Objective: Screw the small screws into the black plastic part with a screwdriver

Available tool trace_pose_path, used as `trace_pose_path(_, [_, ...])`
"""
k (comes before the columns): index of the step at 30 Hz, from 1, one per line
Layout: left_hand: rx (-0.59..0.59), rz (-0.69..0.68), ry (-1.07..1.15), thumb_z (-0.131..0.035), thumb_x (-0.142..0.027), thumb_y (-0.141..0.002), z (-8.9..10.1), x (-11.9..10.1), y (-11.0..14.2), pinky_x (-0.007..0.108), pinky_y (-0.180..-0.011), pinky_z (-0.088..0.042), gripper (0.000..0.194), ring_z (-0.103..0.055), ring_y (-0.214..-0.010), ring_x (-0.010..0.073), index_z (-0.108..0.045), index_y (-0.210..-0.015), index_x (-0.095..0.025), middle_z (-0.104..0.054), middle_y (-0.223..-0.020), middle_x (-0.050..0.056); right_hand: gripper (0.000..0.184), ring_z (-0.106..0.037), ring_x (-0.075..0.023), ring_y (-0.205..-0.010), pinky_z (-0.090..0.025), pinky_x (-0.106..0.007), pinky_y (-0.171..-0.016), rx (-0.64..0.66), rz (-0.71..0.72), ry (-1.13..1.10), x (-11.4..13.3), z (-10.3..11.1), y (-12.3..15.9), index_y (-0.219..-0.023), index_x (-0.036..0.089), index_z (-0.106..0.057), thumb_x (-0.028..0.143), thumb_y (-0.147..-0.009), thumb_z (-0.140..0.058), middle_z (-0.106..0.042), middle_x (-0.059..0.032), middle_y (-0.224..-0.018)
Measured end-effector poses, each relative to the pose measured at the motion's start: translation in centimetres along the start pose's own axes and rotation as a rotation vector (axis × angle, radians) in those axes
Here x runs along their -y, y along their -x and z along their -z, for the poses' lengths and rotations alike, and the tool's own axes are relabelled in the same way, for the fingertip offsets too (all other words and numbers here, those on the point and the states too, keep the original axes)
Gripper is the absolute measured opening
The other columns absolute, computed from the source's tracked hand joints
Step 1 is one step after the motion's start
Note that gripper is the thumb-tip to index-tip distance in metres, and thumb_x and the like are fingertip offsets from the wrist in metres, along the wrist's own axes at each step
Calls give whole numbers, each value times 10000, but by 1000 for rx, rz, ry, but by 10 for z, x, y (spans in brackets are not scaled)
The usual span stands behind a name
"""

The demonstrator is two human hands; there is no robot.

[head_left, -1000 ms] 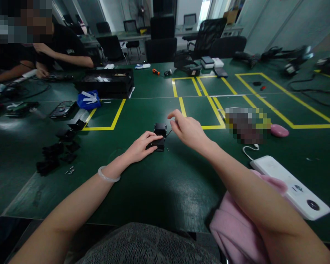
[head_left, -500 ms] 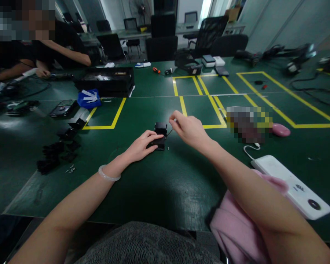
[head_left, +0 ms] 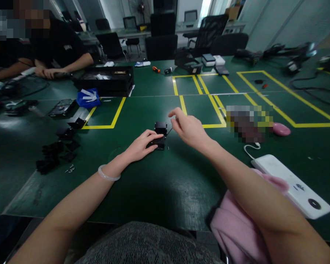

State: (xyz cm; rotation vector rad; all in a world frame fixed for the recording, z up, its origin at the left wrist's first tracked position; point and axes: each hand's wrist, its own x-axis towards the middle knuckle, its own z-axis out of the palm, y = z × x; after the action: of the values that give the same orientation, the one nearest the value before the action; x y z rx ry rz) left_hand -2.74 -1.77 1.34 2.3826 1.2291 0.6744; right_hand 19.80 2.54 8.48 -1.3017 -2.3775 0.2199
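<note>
On the green table my left hand (head_left: 141, 145) presses a small black bracket-like part (head_left: 161, 127) down, with its fingers over the lower half. To the right of it, my right hand (head_left: 189, 126) has its index finger lifted, with the other fingers curled around a thin metal hex key (head_left: 169, 131). The key's lower end meets the black part's right side; its upper end is hidden by the fingers. A tiny screw (head_left: 168, 148) lies beside the part's lower right corner.
Several black brackets (head_left: 53, 148) and loose screws (head_left: 70, 169) lie to the left. Farther back are a blue bag (head_left: 88, 98) and a black box (head_left: 121, 81). At right sit a white power bank (head_left: 280, 176) and pink cloth (head_left: 233, 223). Other people sit at the far left.
My right hand's fingers have loosened and shifted slightly, with the index finger raised. The left hand and black part stay in place. A person at far left has brought their hands together.
</note>
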Motion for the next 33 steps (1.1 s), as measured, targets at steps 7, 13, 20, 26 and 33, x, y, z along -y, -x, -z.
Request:
trace_pose_path(7, [4, -4, 3, -530, -261, -987, 1, -1, 0, 387, -1037, -474, 430, -546, -1196, 236, -536, -1415, -231, -516, -1274, 97, 339, -582, -167, -689, -268, -275, -607, -11, -13, 6, 0, -1, 0, -1226, 170, -559, 293, -998, -340, -700, -61, -824])
trace_pose_path(13, [1, -7, 5, -531, -265, -985, 0, 1, -1, 391, -1045, -467, 435, -540, -1209, 242, -536, -1417, -221, -515, -1276, 102, 339, -589, -175, -708, -260, -280, -608, -8, -15, 18, 0, -1, 0, -1167, 179, -596, 350, -1007, -352, -708, -69, -835])
trace_pose_path(20, [-1, -2, 12, -524, -274, -984, -1, 2, 0, 392, -1042, -473, 432, -546, -1205, 241, -538, -1414, -238, -515, -1277, 98, 348, -608, -182, -734, -260, -280, -613, 11, -12, 21, 1, 1, 0, -1225, 171, -570, 308, -1011, -332, -720, -75, -869])
trace_pose_path(26, [3, 0, 11, -529, -285, -981, 1, 1, 0, 387, -1042, -476, 436, -549, -1200, 244, -543, -1414, -239, -518, -1274, 99, 323, -595, -176, -706, -248, -277, -608, 7, -35, 49, 1, 1, 0, -1149, 203, -602, 357, -1014, -353, -712, -60, -837])
trace_pose_path(33, [3, 6, 11, -529, -274, -981, 0, 0, 0, 392, -1046, -471, 436, -544, -1208, 242, -535, -1416, -238, -516, -1278, 96, 320, -591, -175, -705, -259, -276, -604, -3, -7, 15, 1, 0, 0, -1162, 191, -580, 348, -1008, -348, -704, -62, -828])
